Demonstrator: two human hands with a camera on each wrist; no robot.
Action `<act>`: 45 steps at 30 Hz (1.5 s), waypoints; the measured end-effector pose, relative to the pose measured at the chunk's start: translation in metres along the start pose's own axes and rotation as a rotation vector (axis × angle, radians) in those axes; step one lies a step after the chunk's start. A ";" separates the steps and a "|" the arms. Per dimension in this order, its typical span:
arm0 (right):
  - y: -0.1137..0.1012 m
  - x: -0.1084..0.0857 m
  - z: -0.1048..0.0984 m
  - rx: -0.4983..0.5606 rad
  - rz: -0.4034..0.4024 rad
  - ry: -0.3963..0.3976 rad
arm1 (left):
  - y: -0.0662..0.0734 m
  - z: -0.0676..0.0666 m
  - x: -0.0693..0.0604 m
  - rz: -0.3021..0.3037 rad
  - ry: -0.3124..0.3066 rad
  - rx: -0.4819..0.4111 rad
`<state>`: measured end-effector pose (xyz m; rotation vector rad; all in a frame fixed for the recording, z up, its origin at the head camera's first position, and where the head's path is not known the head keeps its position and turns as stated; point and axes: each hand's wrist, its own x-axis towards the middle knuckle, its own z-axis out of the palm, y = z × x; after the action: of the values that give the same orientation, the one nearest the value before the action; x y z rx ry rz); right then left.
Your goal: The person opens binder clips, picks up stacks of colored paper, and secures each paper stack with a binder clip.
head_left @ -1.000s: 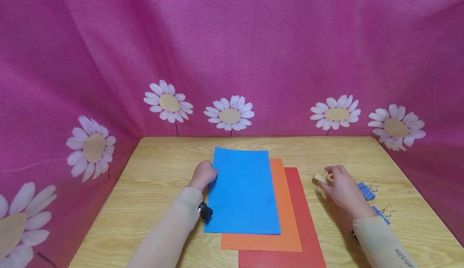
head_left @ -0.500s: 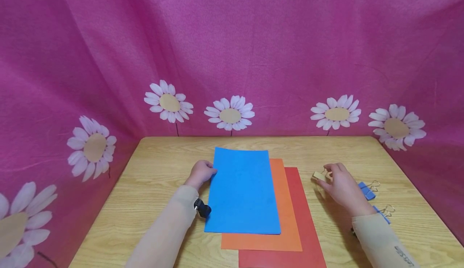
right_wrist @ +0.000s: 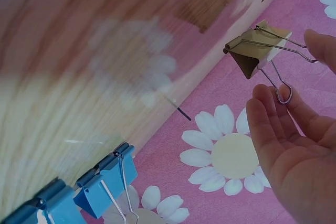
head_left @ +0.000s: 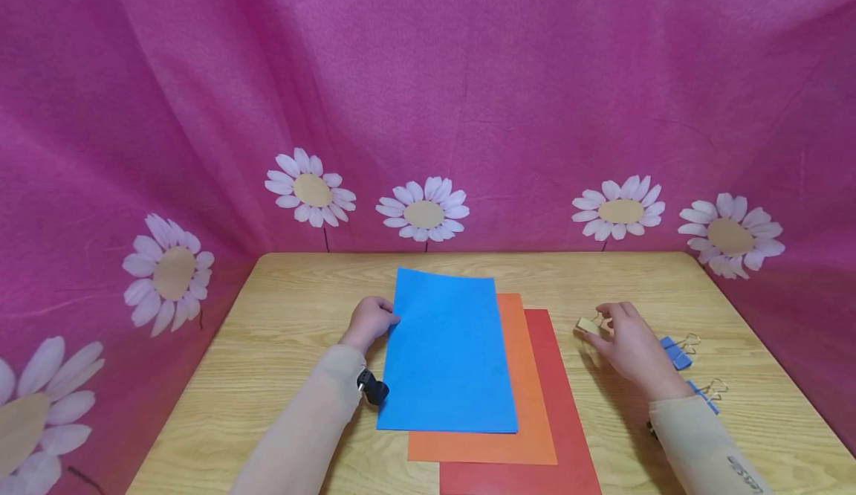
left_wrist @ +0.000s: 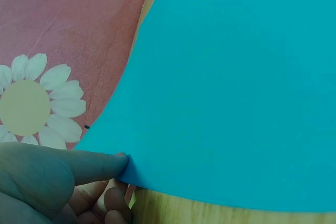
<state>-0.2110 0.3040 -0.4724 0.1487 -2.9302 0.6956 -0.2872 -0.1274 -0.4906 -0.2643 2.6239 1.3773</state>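
Note:
My left hand (head_left: 370,324) pinches the left edge of a blue sheet of paper (head_left: 448,354). In the left wrist view the thumb (left_wrist: 100,165) lies on top of the sheet and curled fingers are underneath, while the paper bows slightly upward. To the right, my right hand (head_left: 635,350) holds a yellow binder clip (head_left: 588,325) above the table. Seen from the right wrist, thumb and fingers touch the two wire handles of this yellow clip (right_wrist: 260,48), one handle each. The clip's mouth grips no paper.
Beneath the blue sheet, an orange sheet (head_left: 481,448) and a red sheet (head_left: 568,421) stick out to the right and front. Two blue binder clips (head_left: 677,354) lie right of my right hand. Pink flowered cloth (head_left: 508,108) surrounds the wooden table (head_left: 267,354).
My left hand has shifted slightly left along the blue sheet's edge, and that sheet's far left corner has risen a little. The right hand and yellow binder clip have hardly moved.

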 end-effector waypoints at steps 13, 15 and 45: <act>-0.002 0.001 0.001 0.025 -0.014 0.018 | -0.001 0.002 -0.002 0.015 0.019 0.008; -0.004 0.001 0.001 0.043 -0.018 0.008 | 0.000 0.002 -0.004 0.012 0.019 0.007; -0.008 -0.001 0.006 0.076 -0.056 -0.004 | 0.004 0.003 0.001 0.001 -0.010 0.076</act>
<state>-0.2095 0.2941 -0.4743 0.2392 -2.8919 0.7994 -0.2890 -0.1224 -0.4893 -0.2452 2.6614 1.2717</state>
